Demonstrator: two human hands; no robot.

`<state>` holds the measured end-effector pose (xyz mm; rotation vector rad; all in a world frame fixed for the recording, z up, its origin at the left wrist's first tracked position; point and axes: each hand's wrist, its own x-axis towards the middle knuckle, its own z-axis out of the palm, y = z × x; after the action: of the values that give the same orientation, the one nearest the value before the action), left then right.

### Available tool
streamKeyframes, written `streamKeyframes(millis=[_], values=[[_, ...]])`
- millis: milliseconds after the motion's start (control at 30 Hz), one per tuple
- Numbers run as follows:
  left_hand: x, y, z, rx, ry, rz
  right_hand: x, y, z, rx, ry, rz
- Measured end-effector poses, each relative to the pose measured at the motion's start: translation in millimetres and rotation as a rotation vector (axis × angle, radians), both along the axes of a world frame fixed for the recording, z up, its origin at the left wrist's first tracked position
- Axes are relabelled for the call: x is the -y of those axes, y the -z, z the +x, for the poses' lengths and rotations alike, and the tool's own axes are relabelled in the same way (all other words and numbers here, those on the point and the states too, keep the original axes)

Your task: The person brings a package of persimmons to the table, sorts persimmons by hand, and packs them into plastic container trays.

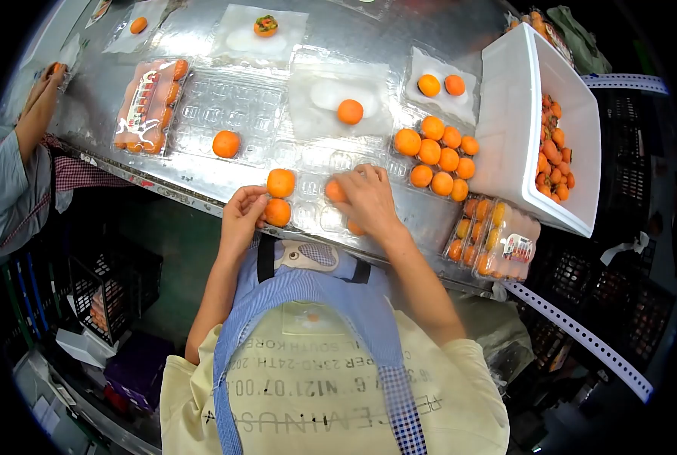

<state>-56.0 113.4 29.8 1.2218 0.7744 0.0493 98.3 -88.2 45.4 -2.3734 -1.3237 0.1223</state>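
Orange fruits that look like persimmons lie about both hands. My left hand (241, 216) is at the table's near edge, fingers bent against the left side of one persimmon (278, 213). Just beyond it sits a second persimmon (281, 183). My right hand (367, 199) reaches over a clear plastic tray (308, 199), its fingers curled round another persimmon (336, 190) and partly covering it. Below that palm, one more persimmon (356, 227) shows only in part.
A white foam box (505, 114) holds many persimmons. Filled clear packs (145, 106) lie at left and lower right. Loose persimmons (429, 152) are grouped right of my hand. White liner sheets (338, 83) lie farther back. Another person's hand (50, 80) is at far left.
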Motion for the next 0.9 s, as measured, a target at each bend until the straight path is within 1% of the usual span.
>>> streamKeyframes(millis=[67,167,267,333,367,433,467,533,567,600,667,767,833,867,900], values=[[0,0,0,0.01,0.001,-0.005,1,-2,1,-0.006,-0.008,0.036],[0,-4,3,0.019,0.007,-0.003,9,-14,1,-0.304,0.126,0.121],[3,-9,7,0.019,0.045,-0.019,17,-21,-6,-1.011,0.316,0.441],[8,-21,12,0.037,0.101,-0.049,22,-28,-11,-1.291,0.371,0.595],[13,-28,16,0.092,0.144,-0.035,24,-31,-13,-1.43,0.396,0.674],[24,-47,26,0.204,0.227,-0.004,23,-37,-17,-1.53,0.415,0.739],[28,-57,30,0.232,0.292,0.063,22,-39,-20,-1.581,0.423,0.772],[37,-83,40,0.276,0.384,0.198,21,-40,-23,-1.593,0.381,0.802],[42,-90,44,0.3,0.43,0.267,20,-40,-24,-1.597,0.36,0.818],[44,-90,46,0.33,0.452,0.289,20,-41,-26,-1.539,0.341,0.806],[50,-89,49,0.352,0.44,0.203,17,-46,-29,-1.423,0.308,0.782],[52,-87,50,0.364,0.437,0.025,13,-55,-34,-1.298,0.233,0.869],[54,-88,50,0.363,0.4,-0.122,15,-54,-34,-1.256,0.201,0.817],[54,-88,48,0.318,0.379,-0.133,16,-55,-34,-1.231,0.186,0.793],[54,-91,46,0.28,0.368,-0.146,19,-61,-31,-1.217,0.203,0.7]])
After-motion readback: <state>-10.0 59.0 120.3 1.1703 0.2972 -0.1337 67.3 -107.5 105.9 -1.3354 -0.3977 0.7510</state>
